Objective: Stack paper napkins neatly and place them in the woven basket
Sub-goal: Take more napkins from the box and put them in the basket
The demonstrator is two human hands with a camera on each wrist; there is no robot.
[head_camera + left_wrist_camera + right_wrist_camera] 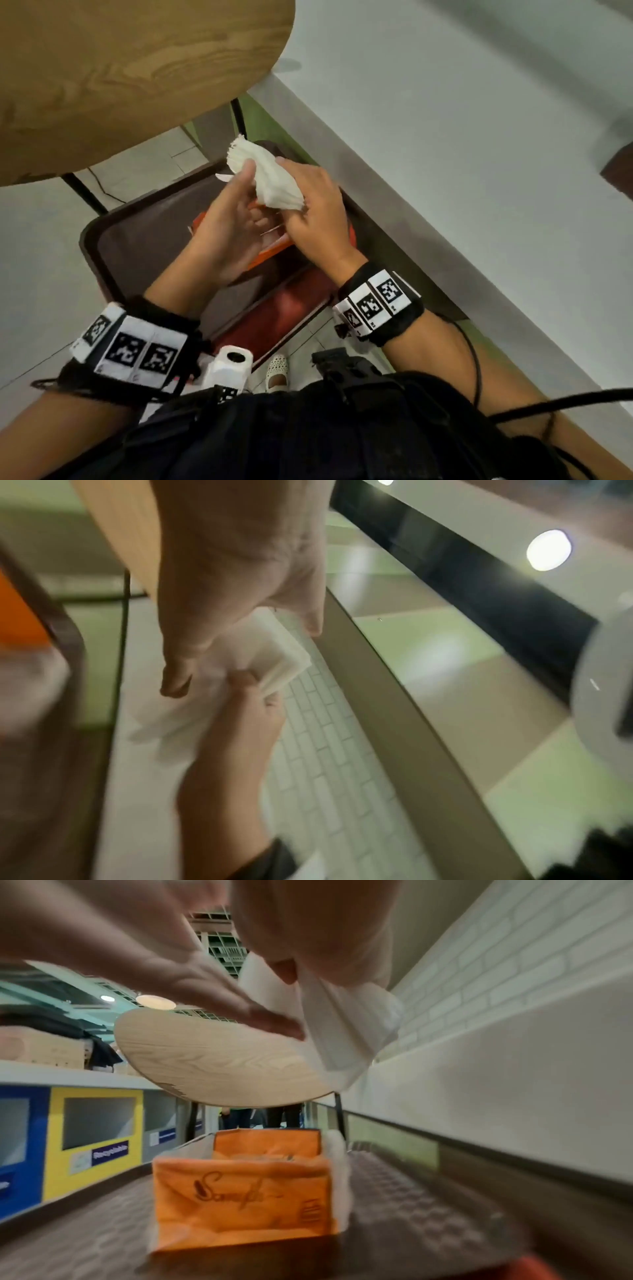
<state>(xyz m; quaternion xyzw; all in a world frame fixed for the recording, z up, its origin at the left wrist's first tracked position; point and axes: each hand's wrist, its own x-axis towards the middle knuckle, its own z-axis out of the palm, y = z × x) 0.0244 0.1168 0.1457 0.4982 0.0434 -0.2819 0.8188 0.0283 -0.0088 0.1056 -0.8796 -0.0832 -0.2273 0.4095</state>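
A stack of white paper napkins (270, 181) is held in the air between both hands. My left hand (239, 198) pinches its left side, thumb on top and fingers underneath. My right hand (311, 202) grips the right end with curled fingers. Directly below them an orange open-topped basket (270, 253) stands on a dark brown tray (137, 240), mostly hidden by the hands. The right wrist view shows the basket (240, 1191) with printed lettering, and the napkins (342, 1031) hanging above it. In the blurred left wrist view the napkins (270, 653) fan slightly between the two hands.
A round wooden tabletop (120, 68) on black legs (85, 195) overhangs the tray's far left. A white ledge (445, 171) runs along the right. A red surface (291, 308) lies under the tray. Blue and yellow recycling bins (92, 1139) stand to the left.
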